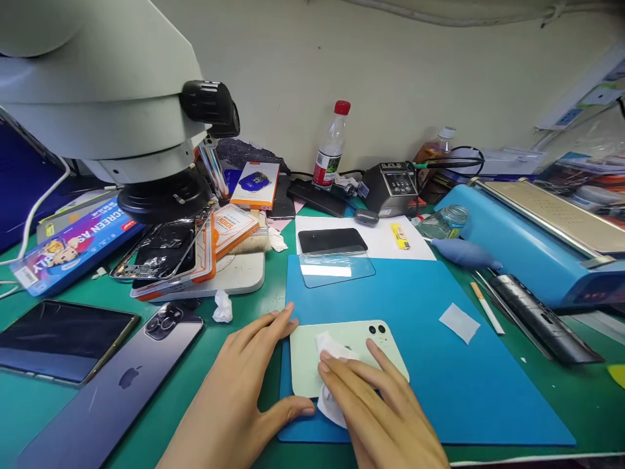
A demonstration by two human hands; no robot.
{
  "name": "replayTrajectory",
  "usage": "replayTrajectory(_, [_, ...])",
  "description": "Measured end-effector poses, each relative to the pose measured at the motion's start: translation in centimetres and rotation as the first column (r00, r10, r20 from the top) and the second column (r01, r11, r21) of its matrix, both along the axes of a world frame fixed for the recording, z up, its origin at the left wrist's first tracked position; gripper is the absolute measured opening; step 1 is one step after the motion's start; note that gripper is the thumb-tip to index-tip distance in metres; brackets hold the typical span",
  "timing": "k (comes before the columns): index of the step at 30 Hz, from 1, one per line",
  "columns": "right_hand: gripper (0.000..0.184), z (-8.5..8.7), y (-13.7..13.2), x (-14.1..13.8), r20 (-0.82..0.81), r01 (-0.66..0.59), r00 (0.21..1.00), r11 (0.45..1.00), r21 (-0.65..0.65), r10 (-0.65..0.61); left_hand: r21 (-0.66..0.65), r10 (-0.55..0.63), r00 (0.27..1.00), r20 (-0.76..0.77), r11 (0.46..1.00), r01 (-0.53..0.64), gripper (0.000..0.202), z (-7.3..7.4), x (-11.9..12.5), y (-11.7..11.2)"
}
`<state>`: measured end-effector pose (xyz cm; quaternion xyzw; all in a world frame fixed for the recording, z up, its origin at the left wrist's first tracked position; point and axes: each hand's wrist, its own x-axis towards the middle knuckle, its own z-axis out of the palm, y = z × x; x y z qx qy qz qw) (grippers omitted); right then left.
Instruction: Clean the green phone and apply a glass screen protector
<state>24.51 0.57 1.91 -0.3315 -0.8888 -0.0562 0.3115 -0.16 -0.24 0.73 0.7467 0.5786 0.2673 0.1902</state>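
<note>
A pale green phone (342, 339) lies back-up on a blue mat (439, 365), its camera lenses toward the far right corner. My left hand (239, 391) is spread open around the phone's left end, fingers on the far edge and thumb on the near edge. My right hand (381, 410) lies flat on the phone's back, its fingers pressing a white wipe (328, 345) against it.
A clear glass sheet (336, 267) and a black phone (332, 240) lie at the mat's far edge. A dark purple phone (112, 384) and a tablet (58, 339) lie at left under a microscope (122, 98). A blue machine (527, 241) and tools stand at right.
</note>
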Motion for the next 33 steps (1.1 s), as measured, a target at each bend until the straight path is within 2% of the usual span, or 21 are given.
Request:
replayTrajectory(5, [0.025,1.1,1.5,-0.7,-0.141,0.02,0.989,0.993,-0.112,-0.036,0.003,-0.008,1.0,0.001,1.0,0.008,0.112,0.1,0.2,0.2])
replayTrajectory(9, [0.016,1.2,1.6,-0.2,-0.219,0.21,0.947,0.968,-0.14,-0.237,-0.03,-0.006,1.0,-0.009,1.0,0.006,0.113,0.1,0.2,0.0])
replayTrajectory(11, [0.013,1.0,1.4,-0.4,-0.268,0.23,0.924,0.957,-0.176,-0.272,-0.037,-0.002,1.0,-0.011,0.999,0.002,0.114,0.1,0.2,0.0])
replayTrajectory(13, [0.012,0.8,1.3,-0.9,-0.255,0.178,0.942,0.969,-0.174,-0.219,-0.025,-0.006,1.0,-0.012,1.0,0.006,0.116,0.1,0.1,0.0])
replayTrajectory(16, [0.021,0.7,1.3,-1.9,-0.171,0.084,0.98,0.988,-0.132,-0.106,-0.006,-0.02,1.0,-0.012,1.0,0.02,0.116,0.1,0.1,0.1])
replayTrajectory(21, [0.027,1.0,1.2,-2.2,-0.078,-0.077,0.994,0.994,-0.075,0.071,-0.014,-0.025,1.0,-0.015,1.0,0.024,0.119,0.3,0.2,0.2])
replayTrajectory(26, [0.029,1.1,1.4,-1.3,-0.027,0.02,0.999,0.999,-0.046,-0.021,-0.015,-0.022,1.0,-0.011,1.0,0.022,0.117,0.4,0.3,0.2])
replayTrajectory(30, [0.025,1.0,1.7,-1.3,-0.027,-0.093,0.995,0.994,-0.055,0.091,-0.008,-0.028,1.0,-0.008,1.0,0.028,0.119,0.4,0.2,0.2])
replayTrajectory(31, [0.024,1.0,1.8,-1.1,-0.031,-0.073,0.997,0.996,-0.047,0.072,-0.008,-0.027,1.0,-0.008,1.0,0.027,0.119,0.4,0.2,0.2])
replayTrajectory(33, [0.024,1.1,2.1,-0.6,-0.036,0.05,0.998,0.998,-0.033,-0.052,-0.006,-0.022,1.0,-0.009,1.0,0.022,0.119,0.3,0.2,0.2])
